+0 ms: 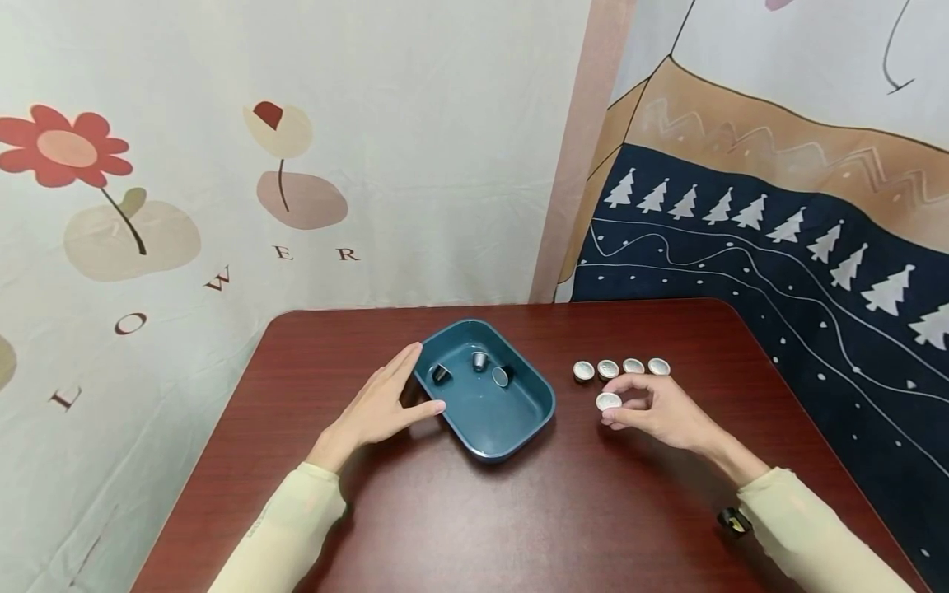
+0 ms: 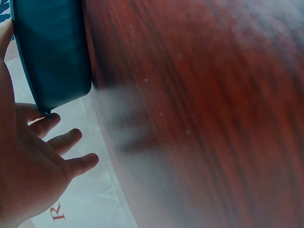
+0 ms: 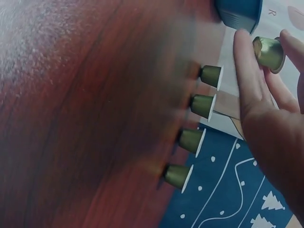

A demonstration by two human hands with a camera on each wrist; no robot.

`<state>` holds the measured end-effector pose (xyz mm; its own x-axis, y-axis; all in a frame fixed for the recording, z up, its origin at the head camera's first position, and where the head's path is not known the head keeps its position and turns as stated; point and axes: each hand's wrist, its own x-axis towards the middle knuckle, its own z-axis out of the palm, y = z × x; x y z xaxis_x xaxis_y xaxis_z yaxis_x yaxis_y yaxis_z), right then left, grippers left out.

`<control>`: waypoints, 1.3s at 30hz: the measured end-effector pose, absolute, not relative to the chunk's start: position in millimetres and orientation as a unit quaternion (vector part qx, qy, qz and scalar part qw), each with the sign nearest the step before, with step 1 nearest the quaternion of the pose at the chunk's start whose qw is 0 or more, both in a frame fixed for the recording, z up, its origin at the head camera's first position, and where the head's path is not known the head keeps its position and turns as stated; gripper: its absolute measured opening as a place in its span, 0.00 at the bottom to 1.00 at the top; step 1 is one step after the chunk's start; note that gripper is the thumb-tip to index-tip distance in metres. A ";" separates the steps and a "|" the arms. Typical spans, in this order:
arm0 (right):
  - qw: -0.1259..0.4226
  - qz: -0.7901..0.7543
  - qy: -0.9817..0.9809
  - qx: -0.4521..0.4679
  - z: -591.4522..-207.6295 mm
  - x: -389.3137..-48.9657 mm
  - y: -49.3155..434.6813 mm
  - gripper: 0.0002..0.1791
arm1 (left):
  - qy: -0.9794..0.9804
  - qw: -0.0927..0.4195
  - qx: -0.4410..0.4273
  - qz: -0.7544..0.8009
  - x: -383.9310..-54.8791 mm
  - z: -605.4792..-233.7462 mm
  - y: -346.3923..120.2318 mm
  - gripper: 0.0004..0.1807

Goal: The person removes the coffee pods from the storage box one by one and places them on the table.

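My right hand [image 1: 663, 413] pinches a coffee capsule [image 1: 609, 401] between thumb and fingers, just above the table. In the right wrist view this capsule [image 3: 270, 53] is olive green with a rim. Behind that hand, several more coffee capsules [image 1: 583, 371] stand in a row, silvery lids up; their green sides show in the right wrist view. A blue tray [image 1: 489, 424] sits left of them, holding three capsules, including a dark one [image 1: 441, 374] and a silvery one [image 1: 479, 361]. My left hand [image 1: 381, 405] touches the tray's left rim, fingers extended and thumb spread.
The dark red wooden table [image 1: 445, 527] has rounded far corners. Behind it hangs a pale printed cloth [image 1: 445, 165], with a navy cloth [image 1: 689, 247] showing trees to the right. A small black object [image 1: 734, 521] is at my right sleeve.
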<state>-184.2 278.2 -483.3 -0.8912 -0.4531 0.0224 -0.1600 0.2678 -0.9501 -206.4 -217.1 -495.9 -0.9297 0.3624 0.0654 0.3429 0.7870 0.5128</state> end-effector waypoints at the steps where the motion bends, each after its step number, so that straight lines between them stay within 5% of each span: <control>1: 0.119 -0.560 0.797 -0.190 -484.0 -184.5 277.6 0.18 | 0.945 0.017 0.188 0.265 -206.4 -495.9 -217.0 0.65; 39: -0.022 -0.378 0.917 -0.121 -504.8 -199.0 243.2 0.16 | 0.945 0.020 0.187 0.269 -206.7 -494.8 -217.5 0.64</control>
